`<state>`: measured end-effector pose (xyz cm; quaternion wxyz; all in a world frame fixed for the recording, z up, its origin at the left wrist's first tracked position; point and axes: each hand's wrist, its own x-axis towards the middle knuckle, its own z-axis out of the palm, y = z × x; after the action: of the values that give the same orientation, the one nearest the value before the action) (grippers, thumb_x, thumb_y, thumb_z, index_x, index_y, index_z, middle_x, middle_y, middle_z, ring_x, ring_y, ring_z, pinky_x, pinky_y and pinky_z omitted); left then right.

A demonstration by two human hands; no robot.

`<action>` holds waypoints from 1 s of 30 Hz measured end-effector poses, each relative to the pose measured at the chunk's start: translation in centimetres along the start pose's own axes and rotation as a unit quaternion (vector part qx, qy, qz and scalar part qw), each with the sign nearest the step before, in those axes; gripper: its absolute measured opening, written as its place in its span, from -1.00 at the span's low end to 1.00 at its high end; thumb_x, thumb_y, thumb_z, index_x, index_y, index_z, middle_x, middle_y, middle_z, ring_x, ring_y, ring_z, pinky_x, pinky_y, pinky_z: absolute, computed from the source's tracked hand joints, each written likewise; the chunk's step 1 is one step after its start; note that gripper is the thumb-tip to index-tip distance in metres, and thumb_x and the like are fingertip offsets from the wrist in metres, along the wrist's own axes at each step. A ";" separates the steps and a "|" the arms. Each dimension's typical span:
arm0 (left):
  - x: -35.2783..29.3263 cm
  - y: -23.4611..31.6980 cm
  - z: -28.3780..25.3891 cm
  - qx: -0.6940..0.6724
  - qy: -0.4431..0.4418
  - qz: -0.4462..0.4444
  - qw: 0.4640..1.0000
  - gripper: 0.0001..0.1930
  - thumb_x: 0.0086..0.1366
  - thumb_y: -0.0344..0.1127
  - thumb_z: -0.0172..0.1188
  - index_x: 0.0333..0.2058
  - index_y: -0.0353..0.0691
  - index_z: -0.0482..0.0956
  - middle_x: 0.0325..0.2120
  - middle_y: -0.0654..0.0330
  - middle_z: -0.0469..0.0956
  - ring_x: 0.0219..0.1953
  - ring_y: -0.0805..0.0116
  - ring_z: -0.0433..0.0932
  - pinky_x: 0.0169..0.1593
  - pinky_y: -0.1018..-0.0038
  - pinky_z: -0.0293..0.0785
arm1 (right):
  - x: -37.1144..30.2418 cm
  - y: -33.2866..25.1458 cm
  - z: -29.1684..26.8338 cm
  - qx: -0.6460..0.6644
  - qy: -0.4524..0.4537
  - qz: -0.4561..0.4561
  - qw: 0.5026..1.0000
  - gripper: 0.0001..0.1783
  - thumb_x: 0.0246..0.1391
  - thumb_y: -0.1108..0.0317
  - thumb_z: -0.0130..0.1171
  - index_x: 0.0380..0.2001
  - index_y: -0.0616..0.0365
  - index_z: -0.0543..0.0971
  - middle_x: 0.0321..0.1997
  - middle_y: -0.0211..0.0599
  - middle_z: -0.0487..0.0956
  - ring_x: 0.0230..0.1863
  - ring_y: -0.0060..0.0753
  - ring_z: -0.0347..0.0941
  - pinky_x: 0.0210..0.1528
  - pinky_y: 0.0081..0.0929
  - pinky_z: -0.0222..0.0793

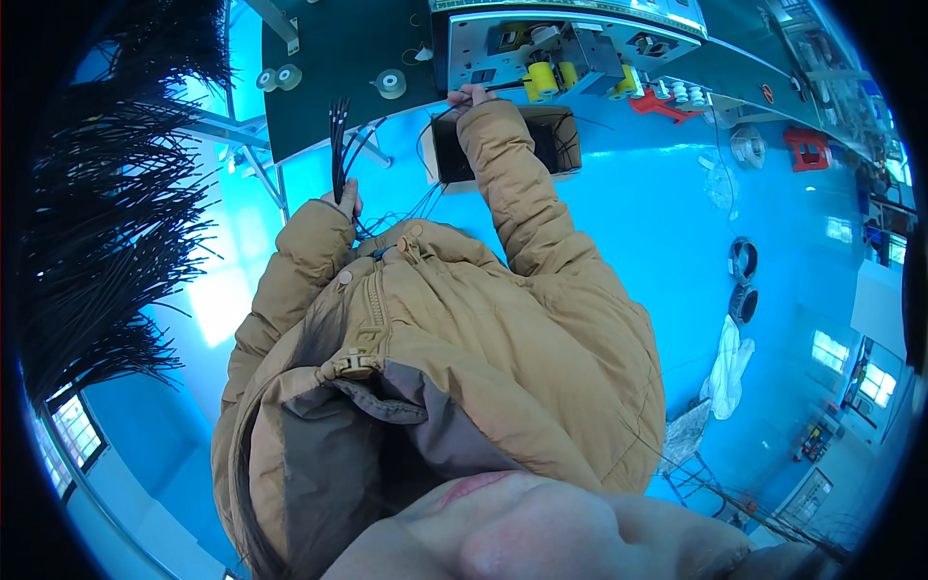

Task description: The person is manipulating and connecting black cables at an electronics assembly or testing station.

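At the far left, a thick mass of long black strands (106,222) hangs and fills that side of the view. To its right, two small pale round rolls (278,78) lie near the edge of a dark green flat table (329,48). Just below this table edge, the left hand (347,199) is closed around a bundle of thin black wires (338,145), whose ends point upward and spread a little. Further right on the table there is one more roll, pale with a grey centre (391,84).

The right hand (472,95) is at the lower front edge of a grey metal machine (469,53). Its fingers are bent, with a thin black wire near them, but I cannot tell whether they pinch it. Below, the brown padded sleeve (507,159) stands before an open cardboard box (573,155) and hides part of it. Yellow cylinder rollers (543,79) are on the machine, right of the hand. Further right, on the shiny blue floor (638,213), are a red plastic object (665,105), a crumpled white plastic bag (727,372) and two black coils (742,280).
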<state>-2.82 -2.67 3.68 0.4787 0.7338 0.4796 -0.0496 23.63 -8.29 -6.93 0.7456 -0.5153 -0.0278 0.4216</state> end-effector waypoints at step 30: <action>1.7 -1.5 1.6 -0.236 -0.065 -0.024 0.969 -0.70 0.22 -0.15 -0.13 -0.19 -0.21 0.37 -0.71 0.35 0.25 -0.79 0.59 0.13 -0.71 0.62 0.08 | -2.4 3.7 0.2 -0.016 0.015 0.111 0.994 -0.86 0.01 0.38 -0.18 -0.42 0.22 0.32 -0.49 -0.28 0.37 -0.52 -0.44 0.27 -0.49 -0.51 0.24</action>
<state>-2.43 -2.69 0.95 0.6673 0.5833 0.4630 0.0057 19.75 -9.34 -8.87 0.6863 -0.5330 0.0342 0.4937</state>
